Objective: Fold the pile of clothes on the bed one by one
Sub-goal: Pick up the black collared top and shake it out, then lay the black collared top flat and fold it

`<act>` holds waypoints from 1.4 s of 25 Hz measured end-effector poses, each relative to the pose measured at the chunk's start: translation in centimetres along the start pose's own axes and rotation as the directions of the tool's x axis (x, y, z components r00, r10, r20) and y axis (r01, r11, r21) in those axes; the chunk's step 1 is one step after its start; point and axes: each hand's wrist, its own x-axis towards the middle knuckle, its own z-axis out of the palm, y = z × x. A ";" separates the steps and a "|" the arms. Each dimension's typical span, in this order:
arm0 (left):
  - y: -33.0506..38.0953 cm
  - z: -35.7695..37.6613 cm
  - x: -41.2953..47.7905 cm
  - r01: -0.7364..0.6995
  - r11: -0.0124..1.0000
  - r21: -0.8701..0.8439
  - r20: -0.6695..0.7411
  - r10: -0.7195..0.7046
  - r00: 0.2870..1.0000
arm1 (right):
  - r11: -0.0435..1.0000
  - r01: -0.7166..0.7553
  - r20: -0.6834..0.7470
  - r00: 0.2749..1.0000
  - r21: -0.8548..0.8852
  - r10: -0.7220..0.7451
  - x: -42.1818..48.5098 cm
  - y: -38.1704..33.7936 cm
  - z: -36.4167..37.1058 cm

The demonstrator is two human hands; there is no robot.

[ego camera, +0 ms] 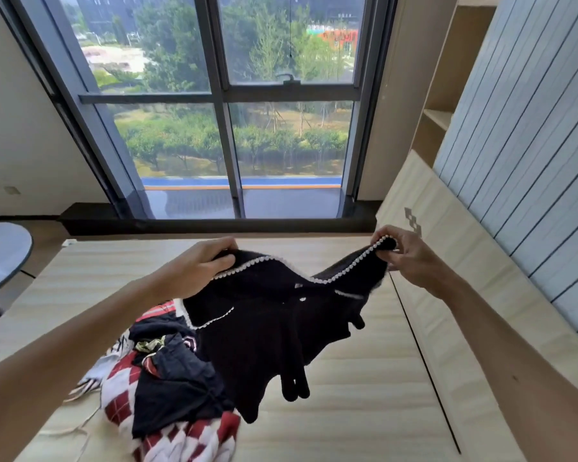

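Note:
A black garment with white scalloped trim (274, 325) hangs in the air above the bed, stretched between both hands. My left hand (201, 265) grips its upper left edge. My right hand (404, 255) pinches the trimmed edge at the upper right. The lower part of the garment droops down towards the mattress. Below and to the left lies the pile of clothes (167, 388): a red-and-white argyle piece, dark navy cloth and a striped item, all crumpled together.
The bed's pale striped mattress (364, 395) spreads out to the right of the pile. A wooden headboard panel (447, 261) and blue slatted wall run along the right. A large window (221, 111) faces me. A round table (0, 255) stands at far left.

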 end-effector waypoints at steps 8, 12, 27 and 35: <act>-6.4 5.6 5.0 0.152 0.980 0.127 0.109 -0.167 0.980 | 0.983 -0.176 0.092 0.981 0.046 0.171 3.1 6.4 4.7; -16.5 12.9 11.2 0.315 0.939 0.139 0.157 -0.335 0.929 | 0.903 -0.425 0.189 0.883 -0.060 0.429 8.7 16.8 10.0; -54.1 57.3 16.1 0.338 0.817 0.468 0.055 -0.408 0.911 | 0.742 -0.478 -0.024 0.847 -0.469 0.531 9.0 60.9 45.0; -55.4 60.1 13.7 0.245 0.794 0.556 0.019 -0.307 0.952 | 0.577 -0.091 0.075 0.964 -0.812 0.257 5.4 69.9 38.8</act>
